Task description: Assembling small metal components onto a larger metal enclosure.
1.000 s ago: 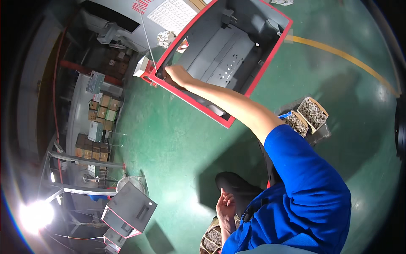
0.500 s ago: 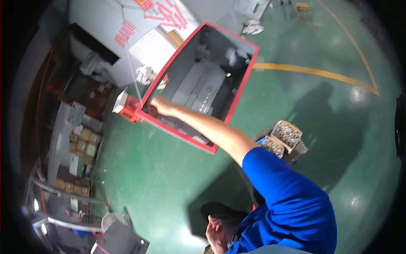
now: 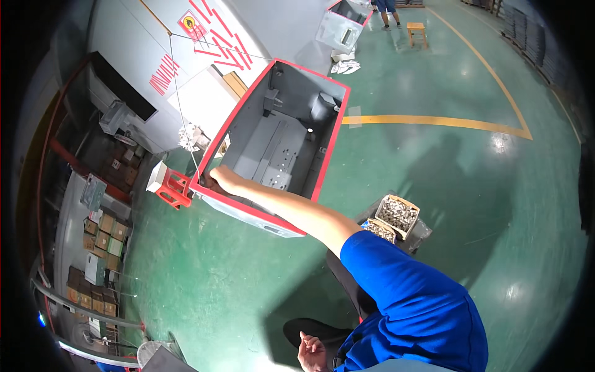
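A grey metal cabinet [image 3: 263, 133], open toward me and edged in red, stands ahead. My right arm stretches across its near edge, and my right hand [image 3: 224, 178] is closed at the inside of its near left corner. Whatever those fingers grip is hidden by the hand and the cabinet wall. Low in the picture, my left hand [image 3: 312, 353] is held near my body, palm partly up, fingers curled in. Its contents, if any, are too small to make out. Two boxes of small metal parts, a larger one [image 3: 398, 214] and a smaller one [image 3: 379, 230], sit right of my arm.
A red plastic stool [image 3: 173, 188] with a white box [image 3: 157, 177] on it stands left of the cabinet. Cords hang close to its left corner. Cartons [image 3: 106, 232] line a bench at far left. Farther off are another cabinet [image 3: 343, 28], a wooden stool [image 3: 417, 32] and a person [image 3: 388, 12].
My view has shifted, so the cabinet sits lower and farther left, with more of the far floor showing. My right hand stays at the same cabinet corner; my left remains curled near my body.
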`<state>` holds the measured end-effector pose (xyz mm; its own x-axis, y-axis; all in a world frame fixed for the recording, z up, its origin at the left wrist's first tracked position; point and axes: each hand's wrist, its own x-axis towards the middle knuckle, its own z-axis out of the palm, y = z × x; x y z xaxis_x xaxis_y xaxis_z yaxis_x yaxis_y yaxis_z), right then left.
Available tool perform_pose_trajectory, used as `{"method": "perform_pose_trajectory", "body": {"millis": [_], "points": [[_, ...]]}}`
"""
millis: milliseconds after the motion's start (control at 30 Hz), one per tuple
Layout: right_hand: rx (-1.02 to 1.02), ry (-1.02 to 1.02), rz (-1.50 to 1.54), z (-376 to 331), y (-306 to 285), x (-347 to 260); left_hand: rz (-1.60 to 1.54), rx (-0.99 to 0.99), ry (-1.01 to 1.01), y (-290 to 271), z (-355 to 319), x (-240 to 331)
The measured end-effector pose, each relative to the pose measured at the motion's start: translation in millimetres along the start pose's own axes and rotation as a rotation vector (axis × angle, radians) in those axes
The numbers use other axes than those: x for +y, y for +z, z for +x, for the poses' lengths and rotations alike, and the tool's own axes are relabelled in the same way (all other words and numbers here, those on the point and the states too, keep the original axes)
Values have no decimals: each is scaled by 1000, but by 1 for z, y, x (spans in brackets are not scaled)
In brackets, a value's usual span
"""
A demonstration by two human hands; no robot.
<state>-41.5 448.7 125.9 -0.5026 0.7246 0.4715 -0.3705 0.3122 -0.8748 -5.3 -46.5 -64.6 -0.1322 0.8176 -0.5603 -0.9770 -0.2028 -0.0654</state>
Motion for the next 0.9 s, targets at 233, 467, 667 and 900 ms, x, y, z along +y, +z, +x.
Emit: {"method": "perform_pose_trajectory", "body": {"millis": [233,467,667,900], "points": [[44,-175,-195,-4,0,1,2,-8,29,2,1,-5],[172,-91,-262,-2,7,-3,-21,-76,-2,-10,3,-2],[176,-357,-732,-4,27,-10,150,-94,102,0,-5,-9],[78,-298,-487,-57,5,-33,361,191,316,24,-6,-28]]}}
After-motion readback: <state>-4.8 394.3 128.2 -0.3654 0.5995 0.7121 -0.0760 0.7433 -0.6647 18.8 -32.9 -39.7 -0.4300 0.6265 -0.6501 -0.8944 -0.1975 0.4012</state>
